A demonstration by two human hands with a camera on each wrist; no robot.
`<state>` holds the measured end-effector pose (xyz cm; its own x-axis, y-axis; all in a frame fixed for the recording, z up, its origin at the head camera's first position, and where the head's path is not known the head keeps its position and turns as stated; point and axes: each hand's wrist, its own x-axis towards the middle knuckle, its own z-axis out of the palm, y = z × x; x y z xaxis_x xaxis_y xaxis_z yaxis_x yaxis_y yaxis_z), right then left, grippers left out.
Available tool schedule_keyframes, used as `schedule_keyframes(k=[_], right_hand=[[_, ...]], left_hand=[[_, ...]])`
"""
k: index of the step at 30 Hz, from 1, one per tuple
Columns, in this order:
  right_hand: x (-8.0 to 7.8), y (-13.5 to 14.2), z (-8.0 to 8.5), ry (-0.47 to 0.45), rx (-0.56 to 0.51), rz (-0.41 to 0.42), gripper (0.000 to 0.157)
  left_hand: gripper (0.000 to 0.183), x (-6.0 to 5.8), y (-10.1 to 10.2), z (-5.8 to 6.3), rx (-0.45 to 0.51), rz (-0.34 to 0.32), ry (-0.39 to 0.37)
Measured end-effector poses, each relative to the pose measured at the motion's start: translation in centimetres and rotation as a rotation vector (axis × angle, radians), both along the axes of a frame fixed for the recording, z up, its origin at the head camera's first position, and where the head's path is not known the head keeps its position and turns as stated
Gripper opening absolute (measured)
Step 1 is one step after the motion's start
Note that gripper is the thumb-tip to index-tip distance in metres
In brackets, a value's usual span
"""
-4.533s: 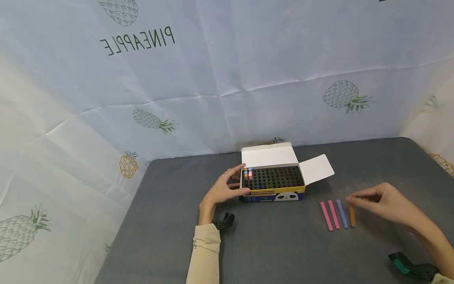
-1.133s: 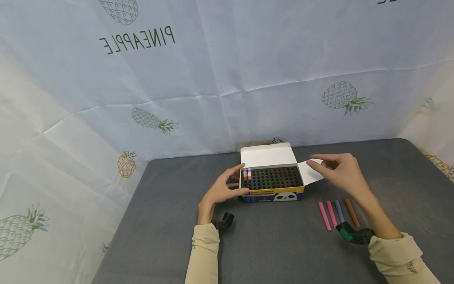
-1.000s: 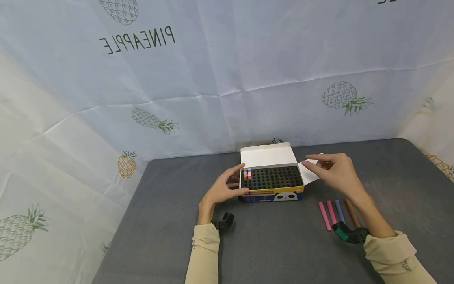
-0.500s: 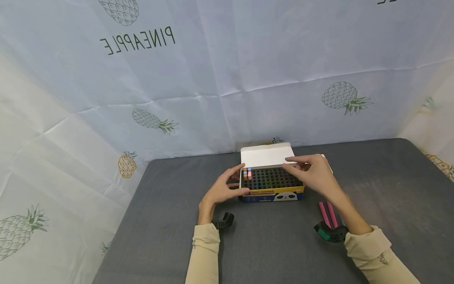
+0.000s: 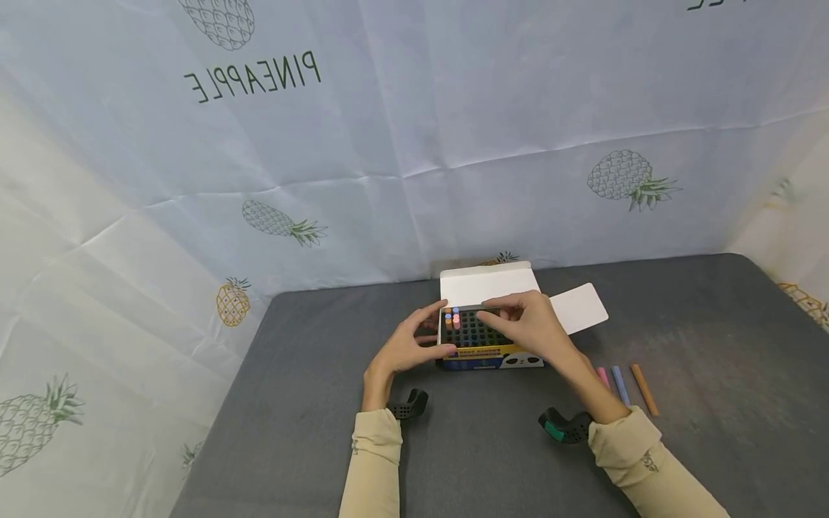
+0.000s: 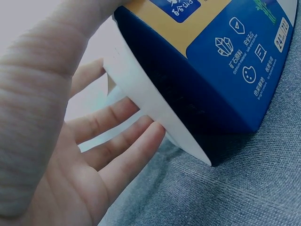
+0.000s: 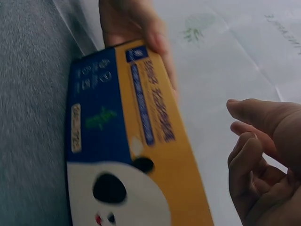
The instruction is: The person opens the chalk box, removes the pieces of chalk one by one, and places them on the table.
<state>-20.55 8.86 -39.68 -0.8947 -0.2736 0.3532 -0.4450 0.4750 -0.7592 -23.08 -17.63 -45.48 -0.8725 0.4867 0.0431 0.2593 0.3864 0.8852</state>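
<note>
Gripping the box [image 5: 482,362] by its left end: left hand [image 5: 406,347], thumb at the front, index at the back corner. Box stands open near the counter's [image 5: 311,403] back edge. Right hand [image 5: 527,327] hovers over it, thumb and index slightly apart, nothing visible between. Few chalks [image 5: 448,323] upright at its left end; pink chalk [image 5: 602,375] (partly hidden), blue chalk [image 5: 620,385], orange chalk [image 5: 644,390] lie toward the counter's right edge. Step looks like reaching for another chalk; next move probably calls for a fine pinch, box braced.
</note>
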Motion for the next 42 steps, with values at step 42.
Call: schedule_keyframes(k=[42], right_hand=[[-1.3,-4.1,-1.8,0.086,0.097,0.032,0.01]], left_hand=[[0.082,0.0,-0.1,0.1,0.018,-0.009,0.007]])
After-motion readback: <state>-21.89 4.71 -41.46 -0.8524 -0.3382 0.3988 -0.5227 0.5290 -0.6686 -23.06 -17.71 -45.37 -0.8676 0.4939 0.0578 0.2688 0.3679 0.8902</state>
